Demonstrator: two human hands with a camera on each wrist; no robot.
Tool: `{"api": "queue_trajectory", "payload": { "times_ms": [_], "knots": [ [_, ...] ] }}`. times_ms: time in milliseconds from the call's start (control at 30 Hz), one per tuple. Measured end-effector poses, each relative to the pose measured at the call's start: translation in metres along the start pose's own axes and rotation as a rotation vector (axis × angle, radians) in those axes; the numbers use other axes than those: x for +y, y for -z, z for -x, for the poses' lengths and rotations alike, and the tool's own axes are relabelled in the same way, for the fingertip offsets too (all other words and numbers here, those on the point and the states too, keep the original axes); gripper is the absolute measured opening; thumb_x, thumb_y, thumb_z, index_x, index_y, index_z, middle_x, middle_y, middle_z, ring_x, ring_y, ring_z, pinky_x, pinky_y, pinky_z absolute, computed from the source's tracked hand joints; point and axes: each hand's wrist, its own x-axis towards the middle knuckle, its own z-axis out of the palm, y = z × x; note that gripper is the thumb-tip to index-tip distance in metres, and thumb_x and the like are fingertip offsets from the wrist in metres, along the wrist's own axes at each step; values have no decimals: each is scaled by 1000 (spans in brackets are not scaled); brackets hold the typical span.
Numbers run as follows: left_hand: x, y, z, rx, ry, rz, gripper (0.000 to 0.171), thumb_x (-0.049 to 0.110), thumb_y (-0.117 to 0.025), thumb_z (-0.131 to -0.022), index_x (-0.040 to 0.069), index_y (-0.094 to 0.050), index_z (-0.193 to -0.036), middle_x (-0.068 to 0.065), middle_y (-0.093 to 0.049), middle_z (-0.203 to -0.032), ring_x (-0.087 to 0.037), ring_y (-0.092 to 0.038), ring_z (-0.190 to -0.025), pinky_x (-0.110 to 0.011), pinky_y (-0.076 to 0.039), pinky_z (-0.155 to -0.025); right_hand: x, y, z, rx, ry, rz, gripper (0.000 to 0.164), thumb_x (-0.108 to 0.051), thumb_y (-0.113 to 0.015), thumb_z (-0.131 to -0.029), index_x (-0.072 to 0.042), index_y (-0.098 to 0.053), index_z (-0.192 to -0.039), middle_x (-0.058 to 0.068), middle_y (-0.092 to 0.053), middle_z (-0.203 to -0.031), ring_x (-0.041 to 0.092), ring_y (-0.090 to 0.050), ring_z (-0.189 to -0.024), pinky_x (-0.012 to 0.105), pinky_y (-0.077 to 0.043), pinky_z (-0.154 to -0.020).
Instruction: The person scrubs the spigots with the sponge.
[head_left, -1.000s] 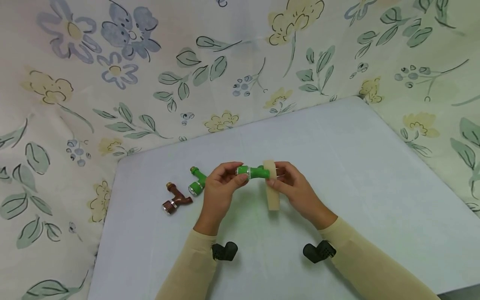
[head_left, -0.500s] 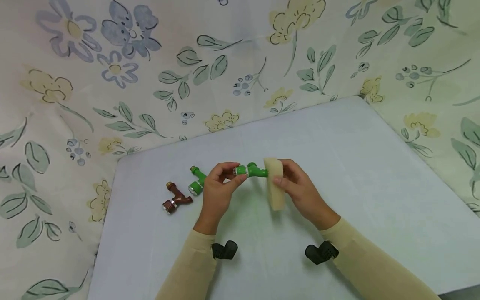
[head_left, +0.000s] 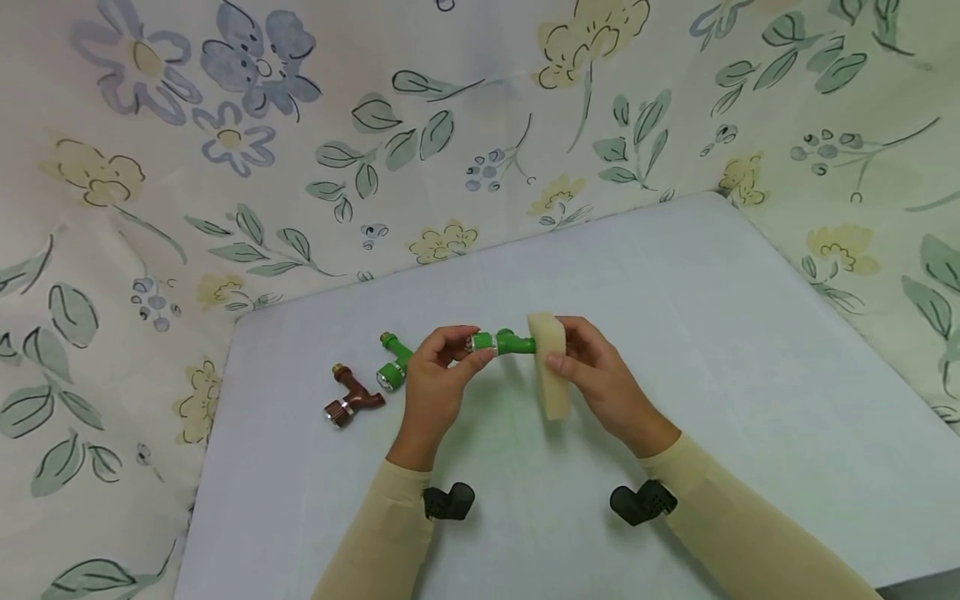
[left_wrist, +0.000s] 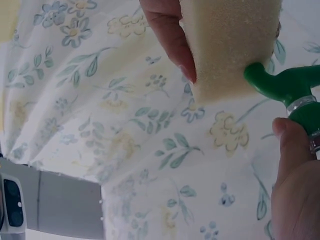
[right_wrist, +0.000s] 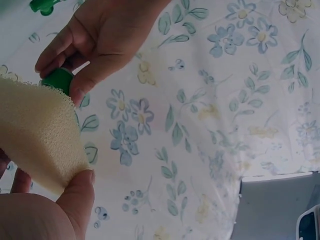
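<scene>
My left hand (head_left: 438, 379) pinches a green tap (head_left: 513, 342) by its knob end, between thumb and fingers. A cream sponge (head_left: 552, 375) stands on end in my right hand (head_left: 607, 379), the thumb on its near face. The tap's spout tip touches the sponge's left face, as the left wrist view also shows with the green tap (left_wrist: 287, 82) against the sponge (left_wrist: 227, 50). In the right wrist view the sponge (right_wrist: 40, 130) hides most of the tap. Both hands are above the table.
On the white table (head_left: 712, 333), left of my left hand, lie a brown tap (head_left: 352, 398) and a second green tap (head_left: 393, 362), partly covered by that hand. A floral cloth (head_left: 480, 125) hangs behind the table.
The right hand and sponge have shifted slightly right, and the sponge shows more of its broad face. The tap has turned so its side inlet shows. Over the last half second little moved.
</scene>
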Motion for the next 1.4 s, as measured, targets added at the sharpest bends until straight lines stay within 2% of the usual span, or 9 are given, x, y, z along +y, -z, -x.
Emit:
{"api": "queue_trajectory", "payload": {
  "times_ms": [67, 233, 400, 500, 700, 833, 967, 1100, 1400],
  "knots": [
    [1, 0, 0, -15, 20, 54, 33, 23, -79, -82, 17, -66, -112, -4, -62, -105, -25, -59, -86, -36, -56, -72, 0, 0, 0, 1, -8, 2, 41, -9, -59, -95, -5, -45, -133, 20, -47, -120, 32, -48, -103, 33, -49, -80],
    [6, -1, 1, -64, 76, 239, 33, 12, -75, -84, 7, -64, -115, -17, -58, -102, -32, -61, -88, -44, -55, -77, 2, 0, -1, 6, -48, 7, 40, -12, -60, -95, -7, -46, -132, 20, -49, -121, 32, -49, -103, 34, -49, -82],
    [10, -2, 1, -88, 96, 305, 32, 8, -73, -85, 4, -63, -115, -21, -57, -103, -31, -62, -90, -45, -55, -79, 6, 0, -1, 15, -70, 29, 39, -14, -62, -95, -8, -48, -131, 19, -50, -120, 32, -51, -104, 34, -50, -82],
    [12, -2, 0, -95, 98, 324, 32, 7, -72, -85, 3, -63, -116, -22, -57, -103, -31, -62, -91, -46, -55, -78, 9, 1, -2, 24, -81, 57, 40, -15, -63, -95, -9, -48, -131, 19, -50, -117, 34, -52, -103, 35, -49, -83],
    [13, -3, 0, -109, 100, 320, 35, 9, -73, -85, 0, -62, -117, -21, -58, -105, -34, -62, -89, -46, -55, -78, 3, -2, -2, 58, -127, 211, 45, -18, -67, -92, -15, -50, -133, 13, -53, -117, 32, -53, -102, 39, -50, -80],
    [12, -3, 1, -123, 95, 318, 37, 9, -73, -85, -3, -60, -118, -21, -58, -105, -35, -62, -89, -46, -55, -78, 13, 5, -3, 93, -181, 361, 52, -35, -69, -90, -23, -46, -135, 7, -51, -121, 28, -52, -104, 42, -50, -78],
    [13, -3, 1, -140, 86, 319, 34, 10, -73, -86, 2, -62, -117, -21, -58, -105, -34, -61, -88, -46, -55, -78, 26, 13, -5, 134, -247, 465, 61, -52, -68, -85, -28, -44, -135, 2, -48, -122, 24, -48, -105, 41, -49, -77],
    [14, -3, 0, -139, 79, 309, 32, 10, -73, -86, 6, -64, -116, -20, -59, -104, -33, -61, -88, -46, -55, -78, 27, 12, -5, 137, -257, 453, 60, -52, -68, -85, -29, -45, -134, 2, -49, -121, 25, -48, -105, 41, -49, -76],
    [11, -4, 1, -109, 82, 283, 34, 5, -73, -85, 2, -62, -117, -20, -57, -103, -28, -60, -86, -43, -55, -78, 17, 2, -2, 95, -194, 354, 49, -42, -69, -88, -28, -49, -130, 4, -53, -118, 25, -54, -103, 44, -50, -80]
  ]
}}
